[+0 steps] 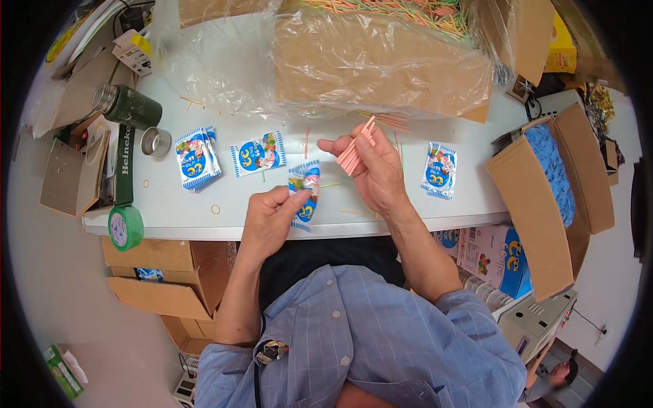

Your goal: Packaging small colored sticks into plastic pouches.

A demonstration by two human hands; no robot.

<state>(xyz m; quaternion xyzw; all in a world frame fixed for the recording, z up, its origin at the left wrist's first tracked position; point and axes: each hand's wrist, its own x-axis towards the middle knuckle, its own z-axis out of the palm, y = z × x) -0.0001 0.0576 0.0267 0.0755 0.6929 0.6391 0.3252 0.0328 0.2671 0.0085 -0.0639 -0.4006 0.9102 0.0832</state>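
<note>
My left hand point(265, 221) pinches a small blue-and-white foil packet point(304, 185) near the table's front edge. To its right and a little farther off, my right hand point(382, 173) is closed around a bundle of thin pink-striped sticks point(352, 158). The two hands are apart. Left of them lie a stack of similar packets point(196, 161) and another packet point(258, 154) lying flat. One more packet point(439, 170) rests on the right. Behind the hands, a plastic-lined cardboard box point(381, 61) holds many coloured sticks point(408, 10). Several loose sticks point(391, 121) lie in front of it.
A dark green bottle point(136, 107), a metal cup point(156, 141) and a green tape roll point(126, 228) stand at the left. An open carton point(530, 217) with blue contents is at the right edge. Another carton point(160, 297) sits below the table at left. A person point(561, 374) shows at lower right.
</note>
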